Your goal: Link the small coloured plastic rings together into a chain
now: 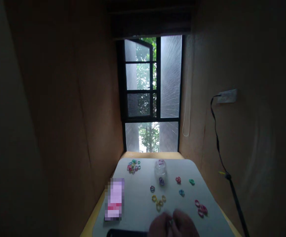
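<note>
At the bottom edge of the white table (135,197), my left hand (159,225) and my right hand (183,224) meet with fingers pinched together. A small pale bit shows between the fingertips, too small and dim to name. Just beyond them lies a loose group of yellow hair ties (158,203). Pink hair ties (201,208) lie to the right of my right hand. Farther up are small clusters of blue hair ties (181,193), red hair ties (178,180), green hair ties (192,181) and purple hair ties (161,181), plus a dark one (152,188).
A clear jar (160,170) stands near the far edge, with a mixed pile of hair ties (133,167) to its left. A blurred-out flat packet (115,199) lies at the left edge. A dark object (126,233) is at the bottom. A black cable (217,138) hangs at right.
</note>
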Tool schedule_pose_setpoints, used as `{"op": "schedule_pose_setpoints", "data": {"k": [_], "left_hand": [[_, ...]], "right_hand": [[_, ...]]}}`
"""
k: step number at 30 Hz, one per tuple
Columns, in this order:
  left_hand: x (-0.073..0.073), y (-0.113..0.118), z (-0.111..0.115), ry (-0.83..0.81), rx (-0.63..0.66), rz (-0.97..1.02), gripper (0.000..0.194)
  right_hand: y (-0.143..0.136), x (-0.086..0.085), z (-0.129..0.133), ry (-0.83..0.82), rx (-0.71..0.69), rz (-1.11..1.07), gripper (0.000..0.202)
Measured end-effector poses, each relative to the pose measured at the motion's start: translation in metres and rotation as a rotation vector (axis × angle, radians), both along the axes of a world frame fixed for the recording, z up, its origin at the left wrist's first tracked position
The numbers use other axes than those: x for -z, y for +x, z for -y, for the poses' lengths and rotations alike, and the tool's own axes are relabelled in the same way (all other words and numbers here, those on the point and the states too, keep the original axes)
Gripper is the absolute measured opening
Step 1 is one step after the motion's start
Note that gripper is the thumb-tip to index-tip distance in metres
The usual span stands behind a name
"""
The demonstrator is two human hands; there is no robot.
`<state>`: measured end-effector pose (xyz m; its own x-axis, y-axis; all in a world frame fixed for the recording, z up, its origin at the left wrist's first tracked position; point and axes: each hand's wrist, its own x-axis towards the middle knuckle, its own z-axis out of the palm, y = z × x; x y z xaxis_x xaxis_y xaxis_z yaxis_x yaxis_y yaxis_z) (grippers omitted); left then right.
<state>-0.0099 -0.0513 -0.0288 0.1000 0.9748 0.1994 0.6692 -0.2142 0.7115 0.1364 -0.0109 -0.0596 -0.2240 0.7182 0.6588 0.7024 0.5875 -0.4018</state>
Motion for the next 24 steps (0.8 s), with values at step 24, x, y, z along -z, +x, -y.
{"op": "schedule_pose_setpoints", "data": {"k": [24], "left_hand": [[-0.029, -0.013, -0.043, 0.065, 0.127, 0.109, 0.018]], "right_hand": [[0.002, -0.053, -0.031, -0.343, -0.081, 0.028, 0.014]]}}
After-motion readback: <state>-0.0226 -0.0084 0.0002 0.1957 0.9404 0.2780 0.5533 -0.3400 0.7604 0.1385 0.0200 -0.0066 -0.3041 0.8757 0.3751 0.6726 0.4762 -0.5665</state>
